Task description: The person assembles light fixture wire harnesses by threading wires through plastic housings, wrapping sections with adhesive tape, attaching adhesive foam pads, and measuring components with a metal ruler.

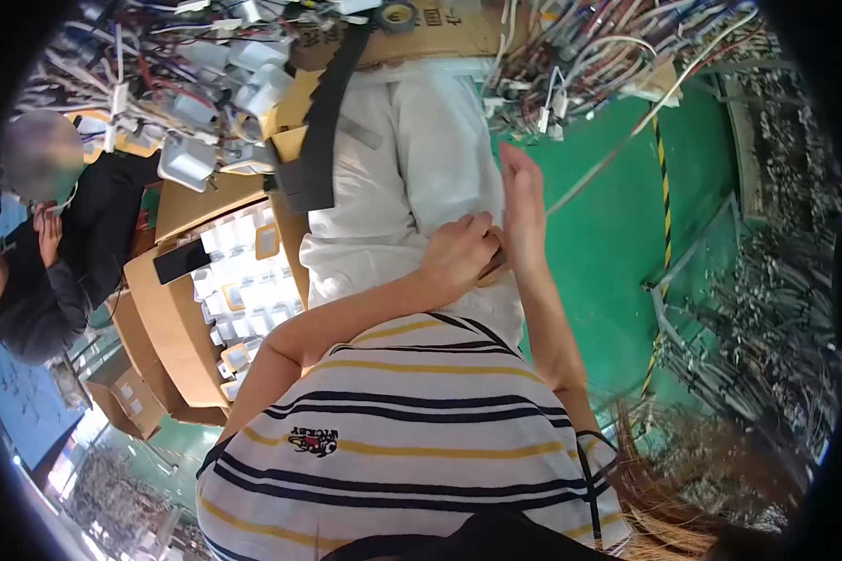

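The cable (597,170) slants forward-right from beside the nearer right hand (526,210); left hand (457,252) curled, either's grip unclear.

We log a white T-shirt (421,467), short sleeves, yellow and navy stripes; small dark motif (313,442) with red bits and upside-down lettering, toward seven o'clock. White trousers (370,187) at twelve. Thin black cord (590,486), loose strands of hair (669,505) toward four. Forearms bare.
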`<move>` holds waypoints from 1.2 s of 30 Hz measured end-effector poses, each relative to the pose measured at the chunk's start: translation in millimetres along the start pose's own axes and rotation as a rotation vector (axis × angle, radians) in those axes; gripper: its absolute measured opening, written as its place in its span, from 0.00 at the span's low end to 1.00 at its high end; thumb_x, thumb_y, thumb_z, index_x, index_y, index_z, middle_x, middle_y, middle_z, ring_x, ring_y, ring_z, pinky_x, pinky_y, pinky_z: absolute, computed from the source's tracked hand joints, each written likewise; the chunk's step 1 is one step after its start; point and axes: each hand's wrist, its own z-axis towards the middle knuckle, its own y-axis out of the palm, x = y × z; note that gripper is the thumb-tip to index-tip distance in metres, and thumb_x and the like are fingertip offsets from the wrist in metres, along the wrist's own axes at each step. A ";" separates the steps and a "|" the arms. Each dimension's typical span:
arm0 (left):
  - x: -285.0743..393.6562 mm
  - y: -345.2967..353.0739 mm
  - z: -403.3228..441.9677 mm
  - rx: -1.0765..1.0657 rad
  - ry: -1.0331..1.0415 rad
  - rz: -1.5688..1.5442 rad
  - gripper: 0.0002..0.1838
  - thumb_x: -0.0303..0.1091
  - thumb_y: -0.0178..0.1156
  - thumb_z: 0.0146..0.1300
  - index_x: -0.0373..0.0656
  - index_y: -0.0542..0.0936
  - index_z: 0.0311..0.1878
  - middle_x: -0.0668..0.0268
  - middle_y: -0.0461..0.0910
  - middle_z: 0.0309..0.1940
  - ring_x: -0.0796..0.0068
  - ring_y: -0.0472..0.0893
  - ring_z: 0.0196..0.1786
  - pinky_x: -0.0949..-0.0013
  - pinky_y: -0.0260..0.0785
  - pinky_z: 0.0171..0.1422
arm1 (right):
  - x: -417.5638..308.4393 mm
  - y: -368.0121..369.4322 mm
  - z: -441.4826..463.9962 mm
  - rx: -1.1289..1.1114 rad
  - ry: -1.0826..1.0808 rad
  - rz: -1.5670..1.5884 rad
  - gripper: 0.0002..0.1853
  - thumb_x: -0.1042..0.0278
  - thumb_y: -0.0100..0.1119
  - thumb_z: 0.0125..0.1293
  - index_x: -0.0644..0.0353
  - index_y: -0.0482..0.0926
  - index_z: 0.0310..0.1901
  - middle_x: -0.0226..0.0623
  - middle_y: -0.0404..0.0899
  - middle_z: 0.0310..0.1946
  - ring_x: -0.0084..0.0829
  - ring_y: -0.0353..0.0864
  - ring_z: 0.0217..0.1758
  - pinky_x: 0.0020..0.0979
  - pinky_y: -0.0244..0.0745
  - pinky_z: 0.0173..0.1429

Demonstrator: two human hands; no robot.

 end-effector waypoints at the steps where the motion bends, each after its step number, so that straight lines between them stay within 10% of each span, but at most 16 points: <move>1: 0.6 -0.3 0.3 -0.034 -0.069 -0.002 0.08 0.32 0.68 0.50 0.47 0.80 0.34 0.64 0.74 0.34 0.60 0.78 0.40 0.58 0.73 0.41 | -16.9 -4.4 -15.7 -0.075 -0.214 -0.216 0.24 0.65 0.53 0.69 0.67 0.64 0.62 0.52 0.65 0.64 0.43 0.64 0.68 0.39 0.57 0.72; 3: -1.9 2.0 0.6 -0.063 -0.129 -0.011 0.08 0.33 0.67 0.50 0.47 0.81 0.35 0.63 0.75 0.34 0.59 0.79 0.40 0.58 0.74 0.41 | -36.7 -11.5 -36.6 -0.211 -0.661 -0.625 0.27 0.68 0.59 0.64 0.68 0.64 0.62 0.52 0.64 0.63 0.43 0.64 0.67 0.39 0.58 0.71; 5: -8.9 8.8 -0.6 -0.055 -0.090 -0.032 0.08 0.34 0.66 0.52 0.47 0.81 0.36 0.62 0.76 0.34 0.59 0.80 0.39 0.57 0.74 0.40 | -28.4 -14.7 -37.9 0.248 -0.684 -0.681 0.23 0.68 0.60 0.65 0.66 0.68 0.59 0.46 0.71 0.58 0.40 0.69 0.63 0.39 0.61 0.68; 8: 0.8 -47.5 -17.1 0.148 0.112 0.000 0.15 0.40 0.66 0.57 0.44 0.80 0.44 0.62 0.77 0.40 0.60 0.79 0.40 0.56 0.73 0.45 | 1.9 -19.6 -23.5 0.102 -0.060 -0.601 0.18 0.68 0.59 0.65 0.69 0.71 0.52 0.45 0.74 0.52 0.38 0.73 0.58 0.39 0.64 0.64; 11: -27.0 -86.6 -45.0 0.747 0.037 0.349 0.28 0.38 0.69 0.56 0.39 0.71 0.57 0.59 0.75 0.50 0.60 0.76 0.51 0.56 0.70 0.53 | 25.1 -23.5 -26.0 -0.289 -0.107 -0.693 0.13 0.66 0.59 0.67 0.68 0.75 0.46 0.45 0.74 0.51 0.37 0.71 0.59 0.38 0.64 0.64; 14: -76.4 -110.6 -54.6 1.160 -0.194 0.510 0.36 0.30 0.70 0.54 0.35 0.65 0.65 0.55 0.73 0.56 0.56 0.73 0.58 0.58 0.70 0.57 | 44.2 -21.8 -25.7 -0.098 0.086 -0.381 0.08 0.69 0.54 0.70 0.63 0.80 0.43 0.40 0.78 0.40 0.28 0.77 0.43 0.30 0.72 0.49; 24: -88.8 -166.0 -38.8 0.973 -0.237 0.321 0.24 0.17 0.58 0.54 0.43 0.76 0.56 0.54 0.80 0.44 0.53 0.83 0.43 0.62 0.75 0.47 | 73.0 141.9 70.4 -0.597 -0.148 -0.776 0.14 0.61 0.63 0.64 0.64 0.78 0.42 0.43 0.80 0.21 0.33 0.83 0.27 0.35 0.74 0.33; 27: -90.5 -185.8 -38.5 1.021 -0.287 0.281 0.24 0.17 0.57 0.55 0.44 0.76 0.57 0.53 0.82 0.41 0.54 0.84 0.41 0.63 0.75 0.45 | 55.2 108.9 75.3 -0.995 0.123 -0.535 0.12 0.62 0.64 0.63 0.65 0.79 0.36 0.37 0.78 0.20 0.27 0.79 0.23 0.31 0.70 0.29; 33: -71.2 -261.4 -20.5 0.971 -0.280 0.449 0.11 0.33 0.65 0.63 0.41 0.80 0.47 0.54 0.83 0.33 0.57 0.85 0.33 0.66 0.75 0.35 | -18.8 60.3 54.5 -0.899 0.600 -0.272 0.14 0.59 0.63 0.66 0.63 0.80 0.30 0.21 0.71 0.19 0.15 0.66 0.22 0.23 0.62 0.27; 36: -58.0 -273.0 -17.9 0.857 -0.214 0.523 0.13 0.31 0.66 0.60 0.41 0.80 0.47 0.56 0.84 0.36 0.56 0.84 0.34 0.64 0.75 0.35 | 3.8 67.4 59.5 -0.816 0.417 -0.329 0.12 0.62 0.62 0.67 0.63 0.80 0.31 0.23 0.72 0.18 0.14 0.72 0.22 0.21 0.67 0.28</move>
